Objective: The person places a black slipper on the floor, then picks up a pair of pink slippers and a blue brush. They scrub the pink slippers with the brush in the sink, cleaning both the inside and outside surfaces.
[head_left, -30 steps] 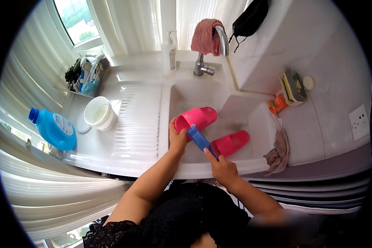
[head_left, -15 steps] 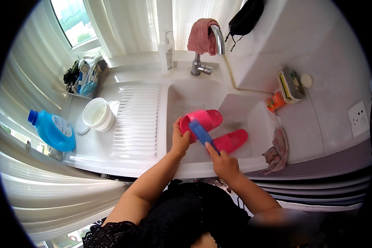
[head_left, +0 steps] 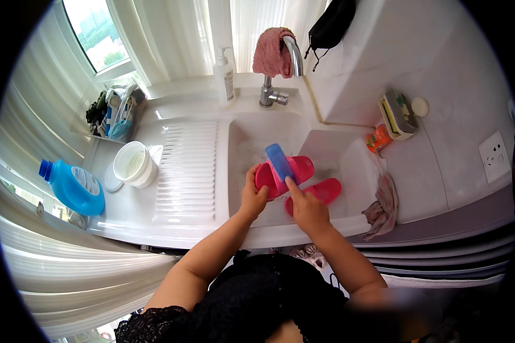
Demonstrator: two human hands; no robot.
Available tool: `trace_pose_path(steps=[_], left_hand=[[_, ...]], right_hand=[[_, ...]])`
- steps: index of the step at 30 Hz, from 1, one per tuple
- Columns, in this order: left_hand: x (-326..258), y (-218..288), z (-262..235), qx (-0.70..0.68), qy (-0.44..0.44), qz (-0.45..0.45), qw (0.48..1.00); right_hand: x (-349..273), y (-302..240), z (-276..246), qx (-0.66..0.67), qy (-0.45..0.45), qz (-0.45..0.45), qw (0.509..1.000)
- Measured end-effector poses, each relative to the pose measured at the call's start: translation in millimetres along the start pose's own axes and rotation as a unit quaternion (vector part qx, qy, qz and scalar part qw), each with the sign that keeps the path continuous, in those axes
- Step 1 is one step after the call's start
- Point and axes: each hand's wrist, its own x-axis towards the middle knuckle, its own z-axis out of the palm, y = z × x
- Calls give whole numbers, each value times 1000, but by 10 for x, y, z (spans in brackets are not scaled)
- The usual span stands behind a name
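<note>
Over the basin of a white sink [head_left: 209, 226], my left hand [head_left: 254, 196] grips a pink slide slipper [head_left: 302, 167] by its left end. A blue scrubbing brush [head_left: 278, 160] is in my right hand [head_left: 309, 210], the index finger stretched along its handle. The brush head lies across the slipper's strap; its bristles are hidden underneath. A second pink slipper [head_left: 329, 190] rests in the basin just beyond my right hand, partly covered by it.
Left of the basin are a ribbed washboard [head_left: 187, 171], a white tub [head_left: 135, 164] and a blue detergent bottle [head_left: 77, 188]. Behind stand a pump bottle [head_left: 224, 80] and a tap [head_left: 269, 96] draped with a pink cloth [head_left: 272, 52]. A greyish rag [head_left: 385, 203] hangs at the right rim.
The brush has moved up and turned more upright over the held slipper. That slipper and my left hand have shifted slightly right and down.
</note>
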Motion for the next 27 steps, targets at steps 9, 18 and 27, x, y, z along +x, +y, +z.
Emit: trace_pose_path(steps=[9, 18, 27], left_hand=[[22, 447, -104, -220, 112, -87, 965], [41, 337, -131, -198, 98, -87, 971], [41, 348, -120, -234, 89, -133, 959]], right_hand=[[-478, -29, -42, -21, -109, 15, 994], [-245, 29, -4, 12, -55, 23, 998], [-143, 126, -2, 41, 6, 37, 998]])
